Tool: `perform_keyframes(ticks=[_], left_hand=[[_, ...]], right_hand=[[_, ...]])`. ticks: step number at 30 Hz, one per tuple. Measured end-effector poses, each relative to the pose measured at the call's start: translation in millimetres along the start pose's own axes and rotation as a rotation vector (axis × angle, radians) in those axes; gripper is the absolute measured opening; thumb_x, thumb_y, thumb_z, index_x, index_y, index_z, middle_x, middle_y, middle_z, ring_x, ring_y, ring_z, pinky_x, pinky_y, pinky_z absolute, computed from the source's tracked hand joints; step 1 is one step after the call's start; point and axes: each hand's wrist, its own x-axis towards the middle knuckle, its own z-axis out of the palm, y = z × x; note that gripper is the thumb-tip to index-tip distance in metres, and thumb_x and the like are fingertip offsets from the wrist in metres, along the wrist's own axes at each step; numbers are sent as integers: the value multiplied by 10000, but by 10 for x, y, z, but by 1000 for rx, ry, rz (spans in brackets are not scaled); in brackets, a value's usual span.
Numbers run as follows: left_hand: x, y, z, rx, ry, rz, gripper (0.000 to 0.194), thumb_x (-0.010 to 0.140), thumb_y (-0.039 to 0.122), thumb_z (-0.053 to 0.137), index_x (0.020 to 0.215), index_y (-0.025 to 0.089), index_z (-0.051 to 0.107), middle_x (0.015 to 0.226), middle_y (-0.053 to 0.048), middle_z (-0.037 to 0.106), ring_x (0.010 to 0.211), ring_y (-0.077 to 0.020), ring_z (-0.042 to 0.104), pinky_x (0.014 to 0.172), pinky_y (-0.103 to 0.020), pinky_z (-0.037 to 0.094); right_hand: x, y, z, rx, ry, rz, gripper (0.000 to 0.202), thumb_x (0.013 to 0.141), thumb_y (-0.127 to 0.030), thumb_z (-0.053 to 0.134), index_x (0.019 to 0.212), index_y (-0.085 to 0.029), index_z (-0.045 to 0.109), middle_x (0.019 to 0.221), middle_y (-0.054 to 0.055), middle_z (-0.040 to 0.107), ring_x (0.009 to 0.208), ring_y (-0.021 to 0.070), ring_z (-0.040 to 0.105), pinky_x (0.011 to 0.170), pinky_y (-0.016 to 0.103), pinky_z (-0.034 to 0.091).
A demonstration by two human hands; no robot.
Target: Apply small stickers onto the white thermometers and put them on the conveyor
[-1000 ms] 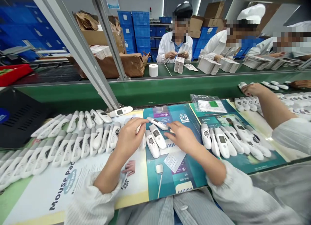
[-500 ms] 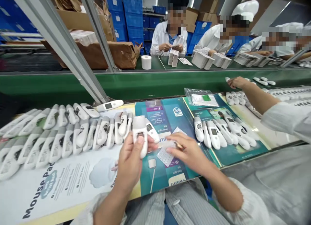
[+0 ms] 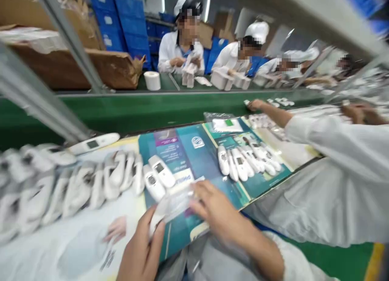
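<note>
My left hand (image 3: 142, 244) is closed around a white handheld thermometer (image 3: 155, 221), whose lower part is hidden by the fingers. A clear, thin plastic piece (image 3: 178, 201) stretches from the thermometer to my right hand (image 3: 214, 210). Pinched at its right end by my right fingers, the plastic is blurred, and I cannot tell if it is a bag or a film. Just beyond my hands, two white thermometers with small screens, one farther (image 3: 162, 170) and one nearer (image 3: 153, 186), lie side by side on the teal printed board (image 3: 188, 147).
Rows of thermometers (image 3: 75, 188) fill the left side, and a smaller group (image 3: 241, 163) lies to the right. A plastic bag with papers (image 3: 226, 125) rests behind it. A co-worker's arm (image 3: 273, 113) reaches over the green conveyor (image 3: 158, 111). Metal posts (image 3: 68, 38) stand at left.
The view has swung right. My left hand has tilted its thermometer toward my right hand, and the clear plastic now meets it. A second thermometer shows on the teal board.
</note>
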Motion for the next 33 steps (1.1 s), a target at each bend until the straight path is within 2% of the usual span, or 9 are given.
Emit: perform_keyframes(ticks=[1,3,6,10,15,21,26,30,33], left_hand=[[1,33,-18,13,-46,6,424,980,529,469,1300,263,551,1333,-86,654,1284,-317,560,1040,-434,454],[20,65,-51,15,-131,14,421,1009,493,438,1338,244,516,1361,-102,635,1276,-291,572,1017,-401,472],[44,56,-65,-45,-107,9,395,1032,458,428,1352,235,492,1347,-103,640,1200,-245,616,973,-352,491],[54,50,-16,-150,-82,42,374,1042,427,435,1354,226,477,1278,-81,666,1079,-200,654,939,-314,491],[106,53,10,-131,-125,9,367,1044,427,437,1357,240,475,1242,-72,669,1047,-211,656,894,-324,484],[123,56,9,-110,-93,10,357,1039,414,441,1349,240,473,1241,-78,673,1052,-224,667,901,-345,480],[111,72,13,-90,-90,18,355,1037,398,432,1341,222,482,1235,-91,683,1028,-222,678,851,-328,494],[113,89,12,-73,-93,18,359,1039,385,430,1354,221,480,1268,-93,683,1083,-217,665,853,-310,498],[114,100,8,-73,-94,20,357,1040,382,434,1357,226,485,1286,-90,678,1119,-215,656,872,-305,498]], right_hand=[[-3,38,-76,45,-1,-9,336,1049,-303,446,1301,-156,614,1205,122,654,1131,232,634,1020,365,501],[30,139,-164,62,-32,-24,353,1067,-254,354,1237,-160,649,1076,107,664,1027,225,640,935,367,508],[104,212,-148,-40,-77,-79,305,1057,-254,395,1132,-184,682,988,85,672,945,240,623,844,389,460],[142,121,-56,-254,-87,-149,262,1046,-188,418,1113,-232,668,1027,62,676,967,244,592,878,422,361],[177,40,30,-357,-89,-98,256,1026,-199,466,1163,-255,675,985,71,661,906,251,557,775,380,337],[221,43,131,-260,-39,-58,180,1015,-267,524,1055,-240,697,999,58,678,931,242,591,785,370,343],[255,37,167,-169,-30,-39,166,996,-245,546,979,-246,711,976,40,666,903,212,605,777,352,337],[271,19,185,-122,-10,-16,136,969,-217,578,945,-237,711,978,33,668,914,208,618,776,346,336],[283,5,218,-122,25,-10,93,950,-258,621,932,-233,709,976,37,676,940,219,628,783,347,342]])
